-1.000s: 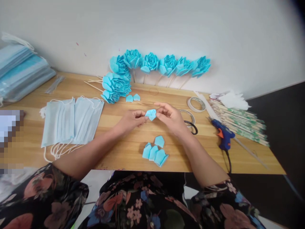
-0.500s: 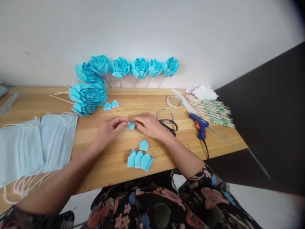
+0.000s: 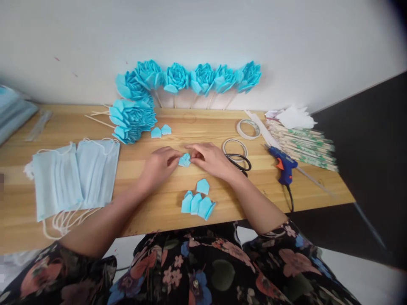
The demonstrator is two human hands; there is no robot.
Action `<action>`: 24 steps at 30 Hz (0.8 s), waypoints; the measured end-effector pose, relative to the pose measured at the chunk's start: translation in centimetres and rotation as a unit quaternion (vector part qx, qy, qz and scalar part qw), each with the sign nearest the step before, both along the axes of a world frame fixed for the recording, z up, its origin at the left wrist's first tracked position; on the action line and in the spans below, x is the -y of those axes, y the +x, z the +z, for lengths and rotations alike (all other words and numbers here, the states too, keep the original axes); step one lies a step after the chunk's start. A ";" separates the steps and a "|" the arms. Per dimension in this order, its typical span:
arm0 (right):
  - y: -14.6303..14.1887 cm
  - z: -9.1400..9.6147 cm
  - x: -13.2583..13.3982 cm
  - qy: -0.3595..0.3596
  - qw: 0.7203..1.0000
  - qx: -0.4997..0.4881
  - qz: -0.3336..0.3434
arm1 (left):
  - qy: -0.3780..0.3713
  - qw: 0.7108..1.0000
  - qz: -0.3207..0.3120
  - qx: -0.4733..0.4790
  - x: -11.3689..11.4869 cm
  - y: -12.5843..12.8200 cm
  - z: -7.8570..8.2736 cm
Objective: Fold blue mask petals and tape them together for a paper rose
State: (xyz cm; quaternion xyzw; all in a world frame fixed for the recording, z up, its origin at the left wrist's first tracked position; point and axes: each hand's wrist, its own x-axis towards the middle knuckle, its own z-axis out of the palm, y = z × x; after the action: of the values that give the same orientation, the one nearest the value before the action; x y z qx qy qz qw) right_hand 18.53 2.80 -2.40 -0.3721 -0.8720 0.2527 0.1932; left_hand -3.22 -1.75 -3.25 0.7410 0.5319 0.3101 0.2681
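Note:
Between my hands is a small folded blue petal (image 3: 185, 160) of fabric or paper, in the middle of the wooden table. The fingertips of my left hand (image 3: 161, 166) pinch its left edge. My right hand (image 3: 210, 160) pinches the right edge with thumb and fingers. Closer to me lie a single blue petal piece (image 3: 202, 186) and a row of overlapping petals (image 3: 197, 205). Two more loose petals (image 3: 161, 131) rest farther back, beside a pile of finished blue flowers (image 3: 133, 117) on sticks.
More blue flowers (image 3: 203, 79) lean on the wall. Face masks (image 3: 79, 176) lie at left. To the right are tape rolls (image 3: 248, 129), black-handled scissors (image 3: 239, 162), a blue glue gun (image 3: 282, 163), bundled chopsticks (image 3: 305, 146) and crumpled white paper (image 3: 297, 117).
My view has shifted left, so everything appears farther right and slightly higher. The petal between my fingers now looks more folded, and both hands still pinch it.

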 end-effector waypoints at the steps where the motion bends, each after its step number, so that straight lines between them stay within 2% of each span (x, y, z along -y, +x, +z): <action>1: 0.0 0.0 0.0 -0.004 1.000 -0.003 0.003 | 0.009 1.000 -0.001 -0.014 0.0 0.0 -0.1; 8: 0.0 -0.4 -0.1 0.024 1.000 0.008 0.017 | 0.029 0.997 0.002 -0.068 -0.4 -0.5 -0.3; 11: 0.5 0.4 -0.2 0.054 0.998 0.022 0.008 | 0.023 0.997 -0.014 -0.071 -0.5 -0.6 -0.4; 14: 2.5 2.7 -0.1 0.106 0.992 0.018 -0.067 | 0.024 0.998 -0.004 -0.060 -0.5 -0.6 -0.6; 16: 4.5 4.4 0.5 0.141 0.980 0.010 -0.137 | 0.028 0.998 0.005 -0.051 -0.5 -0.6 -0.8; 18: 6.8 5.6 1.4 0.153 0.972 0.035 -0.176 | 0.033 0.998 0.010 -0.047 -0.4 -0.6 -0.8; 21: 9.6 5.7 3.4 0.131 0.968 0.129 -0.172 | 0.040 0.998 0.011 -0.041 -0.4 -0.6 -0.8; 24: 10.8 4.2 5.2 0.102 0.961 0.218 -0.137 | 0.059 0.998 0.013 -0.028 -0.4 -0.6 -0.8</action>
State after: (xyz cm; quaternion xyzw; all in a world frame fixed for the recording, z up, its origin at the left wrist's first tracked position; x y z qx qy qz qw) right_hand 29.36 -2.41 1.77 -0.5127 -0.8546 0.0462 0.0685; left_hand -3.85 -1.30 -4.10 0.7570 0.5297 0.3233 0.2044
